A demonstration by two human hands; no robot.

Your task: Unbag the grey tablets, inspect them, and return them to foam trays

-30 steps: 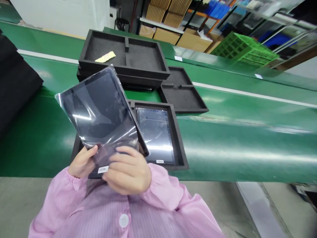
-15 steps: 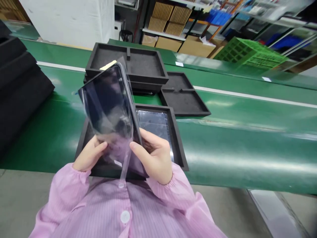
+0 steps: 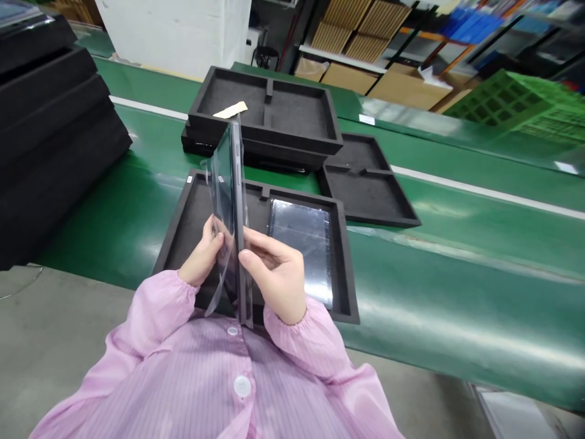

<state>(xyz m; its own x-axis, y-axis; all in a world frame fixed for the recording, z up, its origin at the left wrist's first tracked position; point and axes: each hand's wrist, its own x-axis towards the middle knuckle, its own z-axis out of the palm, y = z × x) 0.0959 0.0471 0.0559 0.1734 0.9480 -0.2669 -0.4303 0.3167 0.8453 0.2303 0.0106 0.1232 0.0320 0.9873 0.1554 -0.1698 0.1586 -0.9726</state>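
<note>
A dark tablet [image 3: 238,201] stands on edge in front of my chest, its narrow side facing me. My right hand [image 3: 278,274] grips it by the edge, thumb on the near side and fingers behind. Clear plastic film [image 3: 219,244] hangs loosely off the screen side, and my left hand [image 3: 204,253] pinches it between thumb and fingers. Beneath both hands lies a black foam tray [image 3: 347,262] with two compartments. In its right compartment rests another tablet [image 3: 301,244], shiny and wrapped in film; the left compartment is partly hidden by my arm and the held tablet.
Behind are stacked black foam trays [image 3: 292,137] with a yellowish strip [image 3: 231,110] on top. Another foam tray [image 3: 372,183] lies to their right. A tall foam stack [image 3: 59,146] stands at left on the green conveyor belt [image 3: 457,292]. A green crate [image 3: 516,110] is at far right.
The tablet has turned from showing its screen to edge-on and more upright. The film now stands away from the screen on the left. The view has shifted left.
</note>
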